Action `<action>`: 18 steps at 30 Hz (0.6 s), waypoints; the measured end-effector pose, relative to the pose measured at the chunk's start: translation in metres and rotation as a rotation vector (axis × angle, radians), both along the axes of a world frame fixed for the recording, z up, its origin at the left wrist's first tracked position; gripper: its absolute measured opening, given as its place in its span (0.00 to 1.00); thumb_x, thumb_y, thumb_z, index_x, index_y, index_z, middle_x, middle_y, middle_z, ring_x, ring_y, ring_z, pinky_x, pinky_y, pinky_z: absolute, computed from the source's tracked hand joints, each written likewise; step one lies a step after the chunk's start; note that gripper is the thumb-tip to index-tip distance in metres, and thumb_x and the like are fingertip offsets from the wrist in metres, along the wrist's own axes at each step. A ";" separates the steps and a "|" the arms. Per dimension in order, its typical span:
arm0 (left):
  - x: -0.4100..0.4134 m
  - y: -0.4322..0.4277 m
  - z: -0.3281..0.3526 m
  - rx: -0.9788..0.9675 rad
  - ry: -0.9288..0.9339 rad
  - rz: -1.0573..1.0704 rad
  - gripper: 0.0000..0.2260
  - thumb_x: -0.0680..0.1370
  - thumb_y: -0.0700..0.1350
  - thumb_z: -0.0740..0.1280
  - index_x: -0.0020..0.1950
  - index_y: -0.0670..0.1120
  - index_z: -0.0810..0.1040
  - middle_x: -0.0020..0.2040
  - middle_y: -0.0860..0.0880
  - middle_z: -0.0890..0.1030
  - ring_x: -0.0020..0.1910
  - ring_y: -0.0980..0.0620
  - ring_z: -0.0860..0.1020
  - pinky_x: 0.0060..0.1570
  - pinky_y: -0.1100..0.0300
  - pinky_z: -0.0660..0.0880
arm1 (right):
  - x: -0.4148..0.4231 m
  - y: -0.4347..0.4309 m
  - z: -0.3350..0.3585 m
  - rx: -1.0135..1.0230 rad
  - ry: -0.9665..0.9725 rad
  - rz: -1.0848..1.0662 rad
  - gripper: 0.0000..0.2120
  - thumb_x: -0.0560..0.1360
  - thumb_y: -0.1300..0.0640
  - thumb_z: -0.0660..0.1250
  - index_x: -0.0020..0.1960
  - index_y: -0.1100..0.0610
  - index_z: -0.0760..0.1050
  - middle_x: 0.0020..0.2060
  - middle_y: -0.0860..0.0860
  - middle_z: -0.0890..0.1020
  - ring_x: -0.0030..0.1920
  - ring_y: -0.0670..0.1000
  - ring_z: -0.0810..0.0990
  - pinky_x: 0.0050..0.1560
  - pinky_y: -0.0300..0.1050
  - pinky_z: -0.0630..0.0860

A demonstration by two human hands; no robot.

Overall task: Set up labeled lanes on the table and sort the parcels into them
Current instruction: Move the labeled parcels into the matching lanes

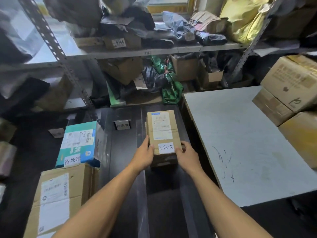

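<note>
Both hands are on the brown cardboard parcel (163,117), which sits approx mid-scene on the dark table (123,152), long side running near to far. Left hand (143,156) clasps the parcel's left near edge, thumb up over the top face. Right hand (186,156) grips the right near corner, fingers curled round the side. So both are grasping the parcel, neither let go. The parcel top carries a shipping label (163,125) at the far end & a white paper tag (166,147) reading 已完成 at the near end, between the two hands. Can't tell whether the darker cardboard below the near edge is the parcel's own side or a 2nd box under it

Left of the parcel, w/ a bare strip of table between, stands a small tent card (122,124); its text looks like 异常件 but is blurred. Further left lies a teal & white box (77,143) w/ a white tag (72,159) reading 待处理 on its near end. That near end meets a big cardboard carton (58,200) at near left. A 2nd small card (56,132) sits just left of the teal box's far end, unreadable

Right of the table is a white board (240,143) w/ pen scribbles, and stacked cartons (291,83) at its far right edge. On the far side, metal shelving (137,52) is crammed w/ boxes, poly bags & a green bag (171,86)
</note>
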State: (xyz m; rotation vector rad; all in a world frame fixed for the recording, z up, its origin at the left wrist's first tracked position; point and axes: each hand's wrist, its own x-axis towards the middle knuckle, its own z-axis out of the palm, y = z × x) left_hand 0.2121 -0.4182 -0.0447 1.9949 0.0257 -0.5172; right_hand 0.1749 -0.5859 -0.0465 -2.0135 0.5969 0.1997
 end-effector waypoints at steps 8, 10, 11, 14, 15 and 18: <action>0.005 0.000 -0.014 0.063 0.042 0.055 0.23 0.83 0.50 0.51 0.78 0.54 0.54 0.71 0.51 0.73 0.67 0.49 0.73 0.68 0.49 0.70 | 0.007 0.001 -0.004 -0.025 -0.008 0.027 0.20 0.81 0.47 0.61 0.71 0.50 0.68 0.64 0.49 0.79 0.58 0.49 0.78 0.60 0.53 0.78; 0.004 -0.001 -0.003 0.059 0.075 0.061 0.24 0.84 0.49 0.51 0.80 0.53 0.50 0.73 0.50 0.70 0.69 0.48 0.71 0.70 0.50 0.67 | 0.008 0.000 -0.002 -0.026 0.010 0.051 0.20 0.82 0.47 0.60 0.72 0.51 0.67 0.64 0.50 0.78 0.60 0.50 0.78 0.61 0.53 0.78; 0.003 -0.002 0.003 0.055 0.084 0.068 0.25 0.84 0.49 0.51 0.80 0.52 0.48 0.74 0.49 0.68 0.70 0.48 0.69 0.71 0.52 0.66 | 0.008 0.000 0.000 -0.024 0.021 0.056 0.21 0.82 0.47 0.60 0.73 0.51 0.66 0.65 0.50 0.78 0.61 0.50 0.78 0.62 0.52 0.77; 0.001 0.003 0.017 0.042 0.061 0.130 0.26 0.84 0.50 0.51 0.80 0.48 0.46 0.77 0.48 0.62 0.75 0.47 0.63 0.71 0.54 0.61 | 0.006 0.002 0.006 -0.031 0.028 0.007 0.25 0.81 0.46 0.60 0.76 0.51 0.63 0.69 0.52 0.74 0.66 0.53 0.75 0.64 0.52 0.75; 0.000 0.007 0.023 0.033 0.033 0.154 0.26 0.84 0.51 0.51 0.80 0.48 0.47 0.78 0.48 0.61 0.76 0.47 0.61 0.71 0.54 0.59 | 0.006 0.004 0.011 -0.046 0.010 -0.029 0.25 0.81 0.46 0.59 0.76 0.51 0.62 0.70 0.53 0.74 0.67 0.54 0.74 0.65 0.53 0.74; -0.001 0.027 0.051 -0.032 -0.062 0.232 0.25 0.84 0.52 0.51 0.80 0.49 0.50 0.79 0.50 0.57 0.77 0.50 0.56 0.73 0.54 0.55 | 0.009 0.019 0.037 -0.127 -0.129 -0.113 0.23 0.82 0.46 0.58 0.75 0.53 0.64 0.69 0.53 0.74 0.66 0.54 0.74 0.62 0.49 0.74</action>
